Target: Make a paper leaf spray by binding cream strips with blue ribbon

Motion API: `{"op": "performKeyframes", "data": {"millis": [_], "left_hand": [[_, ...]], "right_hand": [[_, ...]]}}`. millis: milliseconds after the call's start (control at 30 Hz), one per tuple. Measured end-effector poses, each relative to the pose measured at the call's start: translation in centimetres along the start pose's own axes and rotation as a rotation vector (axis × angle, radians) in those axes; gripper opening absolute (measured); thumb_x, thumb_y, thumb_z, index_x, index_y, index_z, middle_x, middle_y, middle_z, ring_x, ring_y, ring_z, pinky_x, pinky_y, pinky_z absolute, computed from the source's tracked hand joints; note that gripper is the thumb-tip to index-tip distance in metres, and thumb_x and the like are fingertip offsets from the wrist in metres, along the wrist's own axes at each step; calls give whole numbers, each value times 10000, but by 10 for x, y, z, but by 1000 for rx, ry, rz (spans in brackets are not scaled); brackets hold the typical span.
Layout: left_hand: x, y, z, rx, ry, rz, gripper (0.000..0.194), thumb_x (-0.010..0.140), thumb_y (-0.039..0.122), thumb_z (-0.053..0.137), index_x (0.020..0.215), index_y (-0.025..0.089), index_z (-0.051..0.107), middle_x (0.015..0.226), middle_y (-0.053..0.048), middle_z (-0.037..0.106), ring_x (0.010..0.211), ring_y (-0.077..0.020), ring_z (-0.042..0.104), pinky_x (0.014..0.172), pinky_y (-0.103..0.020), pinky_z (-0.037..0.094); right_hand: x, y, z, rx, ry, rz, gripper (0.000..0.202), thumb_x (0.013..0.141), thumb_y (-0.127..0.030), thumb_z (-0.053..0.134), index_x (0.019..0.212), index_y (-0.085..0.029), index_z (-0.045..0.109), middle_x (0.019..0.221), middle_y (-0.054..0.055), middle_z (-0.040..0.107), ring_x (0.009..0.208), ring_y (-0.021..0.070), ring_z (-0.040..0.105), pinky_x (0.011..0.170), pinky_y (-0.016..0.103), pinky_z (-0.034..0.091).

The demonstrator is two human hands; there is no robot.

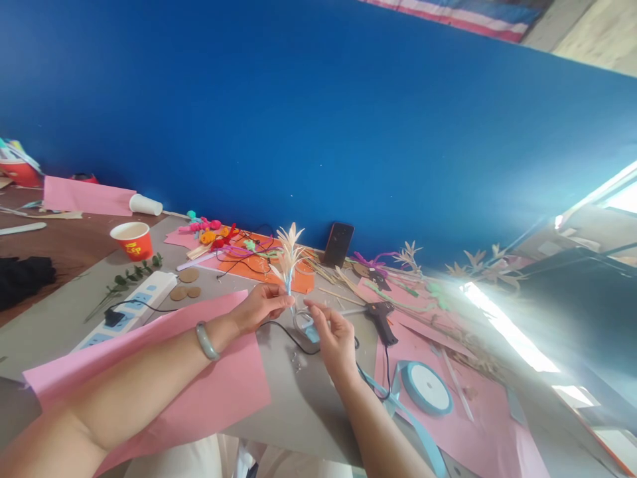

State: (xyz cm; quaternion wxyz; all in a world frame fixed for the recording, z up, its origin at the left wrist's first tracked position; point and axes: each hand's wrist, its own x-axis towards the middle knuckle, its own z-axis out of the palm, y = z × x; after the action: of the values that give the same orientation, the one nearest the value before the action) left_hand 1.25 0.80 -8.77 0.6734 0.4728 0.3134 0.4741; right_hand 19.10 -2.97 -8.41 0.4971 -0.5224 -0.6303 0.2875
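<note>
A pale cream flower (pixel 289 255) with pointed petals stands upright, its stem wrapped in light blue. My left hand (pixel 266 305), with a bracelet on the wrist, pinches the stem low down between thumb and fingers. Just to its right is my right hand (pixel 331 332), thumb and fingers bent together near the stem's lower end; what lies between them is too small to make out. Scissors with light blue parts (pixel 309 328) lie partly behind the right hand. Light blue ribbon (pixel 415 425) runs from a ribbon spool (pixel 426 388) beside my right forearm.
A black glue gun (pixel 382 322) with a cord lies right of my hands. Pink paper (pixel 209 385) is under my left arm. A power strip (pixel 132 309), red cup (pixel 132 240) and leafy sprig (pixel 122 282) are left. A phone (pixel 339 244) leans against the blue wall (pixel 318 119).
</note>
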Motion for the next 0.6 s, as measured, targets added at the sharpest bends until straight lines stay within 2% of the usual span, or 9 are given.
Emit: {"op": "performKeyframes", "data": {"millis": [33, 100, 233, 433, 533, 600], "left_hand": [[0, 0, 1, 23, -4, 2, 390, 654, 383, 751, 564, 158, 446, 466, 80, 358, 413, -37, 292, 430, -216, 194], [-2, 1, 3, 73, -8, 12, 374, 663, 388, 742, 579, 158, 460, 456, 85, 354, 413, -39, 286, 432, -215, 192], [-3, 0, 6, 177, -15, 48, 343, 676, 403, 725, 605, 155, 499, 450, 84, 374, 425, -47, 304, 442, -213, 215], [-4, -5, 6, 221, -54, 65, 330, 687, 407, 716, 622, 155, 513, 464, 81, 381, 436, -53, 318, 447, -213, 219], [-4, -7, 6, 248, -33, 95, 334, 688, 408, 716, 629, 152, 511, 493, 75, 398, 453, -54, 334, 456, -208, 239], [-3, -9, 6, 266, -19, 96, 333, 702, 420, 704, 646, 155, 511, 481, 79, 392, 442, -53, 330, 449, -205, 236]], "right_hand": [[0, -1, 0, 18, -16, -29, 251, 826, -405, 588, 897, -198, 711, 958, 78, 731, 898, 233, 656, 814, 349, 474], [1, -2, -1, 24, -69, -68, 229, 802, -382, 627, 928, -208, 703, 1013, 85, 718, 970, 244, 638, 866, 374, 454], [1, -2, 1, -31, -133, -80, 198, 757, -397, 667, 716, -205, 691, 811, 65, 722, 811, 225, 653, 779, 355, 471], [-1, 0, 3, -73, -139, -47, 164, 727, -373, 679, 705, -211, 690, 732, 38, 706, 710, 197, 639, 669, 308, 464], [-1, 1, 4, -64, -135, -34, 257, 729, -418, 672, 593, -202, 643, 671, 33, 685, 681, 197, 629, 646, 299, 462], [0, 1, 4, -76, -114, -17, 357, 790, -455, 597, 543, -199, 622, 613, 32, 661, 658, 195, 626, 656, 305, 466]]}}
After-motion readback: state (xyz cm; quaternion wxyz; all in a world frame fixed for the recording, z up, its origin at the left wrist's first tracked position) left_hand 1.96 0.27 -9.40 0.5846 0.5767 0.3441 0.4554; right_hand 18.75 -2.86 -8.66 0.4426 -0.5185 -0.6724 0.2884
